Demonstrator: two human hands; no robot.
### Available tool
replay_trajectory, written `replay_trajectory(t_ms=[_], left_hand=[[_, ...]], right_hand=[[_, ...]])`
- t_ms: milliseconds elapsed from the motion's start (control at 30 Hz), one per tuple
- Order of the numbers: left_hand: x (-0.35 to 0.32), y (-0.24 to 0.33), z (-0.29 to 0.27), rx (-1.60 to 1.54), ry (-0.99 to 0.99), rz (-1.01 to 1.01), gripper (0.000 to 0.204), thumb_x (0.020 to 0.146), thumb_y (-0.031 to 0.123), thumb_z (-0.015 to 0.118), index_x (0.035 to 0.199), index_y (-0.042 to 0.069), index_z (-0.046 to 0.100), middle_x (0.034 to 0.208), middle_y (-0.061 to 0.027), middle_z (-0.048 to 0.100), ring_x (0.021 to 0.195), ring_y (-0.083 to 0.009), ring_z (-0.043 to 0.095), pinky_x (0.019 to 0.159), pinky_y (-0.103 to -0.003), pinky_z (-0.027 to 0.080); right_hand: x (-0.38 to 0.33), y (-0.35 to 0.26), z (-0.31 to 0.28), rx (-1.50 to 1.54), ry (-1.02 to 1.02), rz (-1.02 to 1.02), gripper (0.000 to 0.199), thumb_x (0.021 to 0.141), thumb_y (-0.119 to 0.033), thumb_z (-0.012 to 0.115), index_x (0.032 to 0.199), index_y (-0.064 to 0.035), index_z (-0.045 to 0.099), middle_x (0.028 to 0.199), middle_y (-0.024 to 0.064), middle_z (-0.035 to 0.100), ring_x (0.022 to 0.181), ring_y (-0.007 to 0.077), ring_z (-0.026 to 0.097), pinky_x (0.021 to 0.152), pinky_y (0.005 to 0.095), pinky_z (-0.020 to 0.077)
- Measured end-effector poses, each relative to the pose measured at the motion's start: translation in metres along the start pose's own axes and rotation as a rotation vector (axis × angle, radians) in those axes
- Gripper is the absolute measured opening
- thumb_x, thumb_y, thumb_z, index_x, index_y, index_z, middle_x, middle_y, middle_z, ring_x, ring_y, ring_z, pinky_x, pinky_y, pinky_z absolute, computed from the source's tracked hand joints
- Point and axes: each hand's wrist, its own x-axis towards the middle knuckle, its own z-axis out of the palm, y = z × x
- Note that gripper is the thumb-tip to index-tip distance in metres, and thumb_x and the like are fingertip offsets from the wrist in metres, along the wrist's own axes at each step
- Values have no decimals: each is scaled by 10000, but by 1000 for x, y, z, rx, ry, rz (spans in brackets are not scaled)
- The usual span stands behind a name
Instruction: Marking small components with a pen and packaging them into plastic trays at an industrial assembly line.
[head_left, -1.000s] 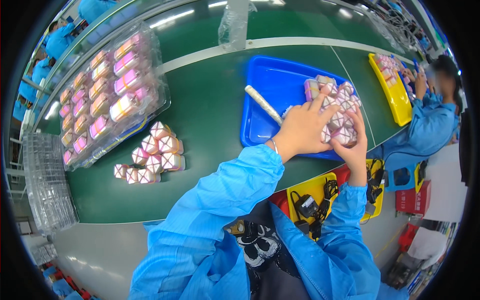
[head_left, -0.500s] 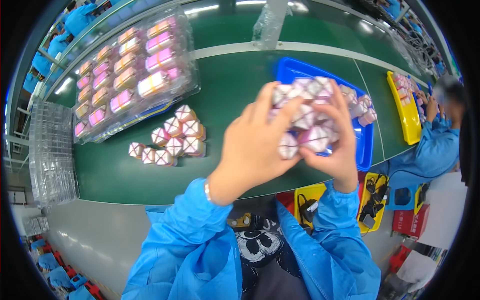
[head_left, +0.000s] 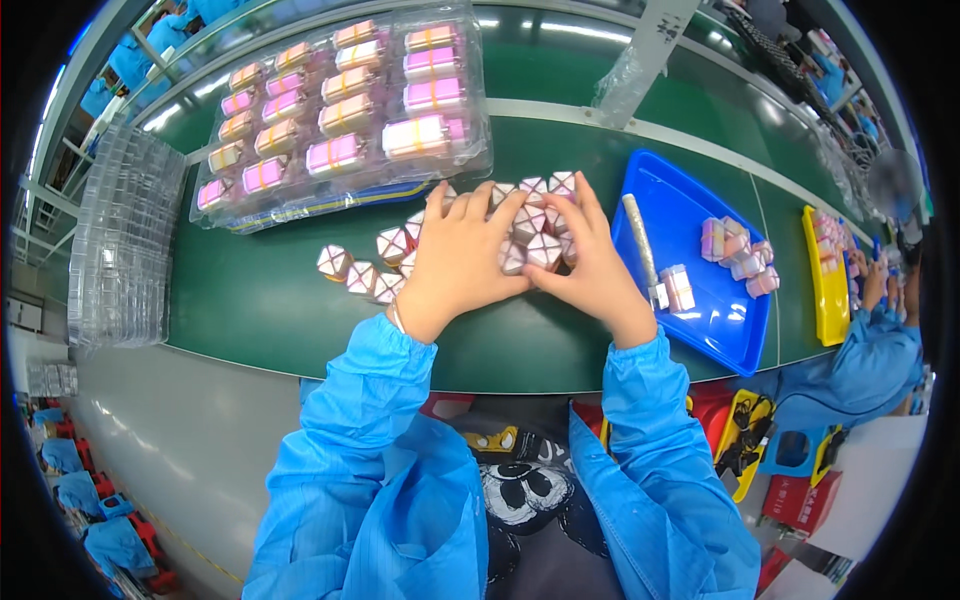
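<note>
On the green table [head_left: 480, 350], my left hand [head_left: 460, 250] and my right hand [head_left: 595, 270] close in from both sides around a cluster of small pink-and-white blocks [head_left: 543, 250]. Dark crosses mark the blocks' upper faces. The left fingers lie over the cluster's left part and hide some of it; the right thumb and fingers cup its other side. Against my left hand, more loose blocks [head_left: 361, 278] of the same kind stand in a group. To the right, a blue tray [head_left: 690, 230] holds several blocks [head_left: 740, 255], a single block [head_left: 678, 288] and a pale rod [head_left: 640, 235].
Clear plastic blister trays [head_left: 300, 190] with pink and orange banded blocks sit at the back left. A tall stack of clear trays [head_left: 120, 240] rises at the left end. At far right are a yellow tray [head_left: 828, 310] and a co-worker's blue sleeve [head_left: 850, 380].
Both hands have carried the held cluster from above the blue tray leftward and down onto the table, beside the loose blocks. The blue tray's contents now show. The view has shifted.
</note>
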Motion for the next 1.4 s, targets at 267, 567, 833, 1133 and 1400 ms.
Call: replay_trajectory(t_ms=[267,567,833,1133,1400], left_hand=[[-9,6,-19,-3,4,-4,902,645,508,813,1385,122,472,1382,-165,472,1278,-368,451,1117,-538,282],[-39,32,-22,14,145,-138,482,665,396,837,1022,122,663,1275,-104,535,1310,-347,411,1122,-550,255],[-76,41,-24,-127,264,-59,431,594,353,879,923,152,687,1223,-31,582,1246,-317,469,1051,-501,323],[-95,53,16,-657,112,-289,414,650,289,904,853,50,633,817,-84,682,722,-245,679,644,-330,538],[-98,54,15,-607,133,-242,422,638,329,881,854,95,605,747,-53,616,674,-263,638,585,-360,500]], right_hand=[[-15,-27,-45,-276,108,-29,863,718,-391,815,1426,-62,447,1537,243,299,1393,453,312,1148,508,272],[-50,33,-75,-683,96,228,338,791,-258,744,1040,-35,692,1196,136,627,1133,334,533,979,455,414],[-45,39,-83,30,536,318,142,921,-159,657,866,-29,643,897,73,645,846,187,592,764,317,457],[-27,-55,-24,1022,220,-206,200,1019,-210,539,951,-21,537,640,40,514,601,99,484,544,289,398],[-36,-81,17,1168,40,-7,108,960,-88,634,990,-2,575,682,21,542,513,45,469,431,209,347]])
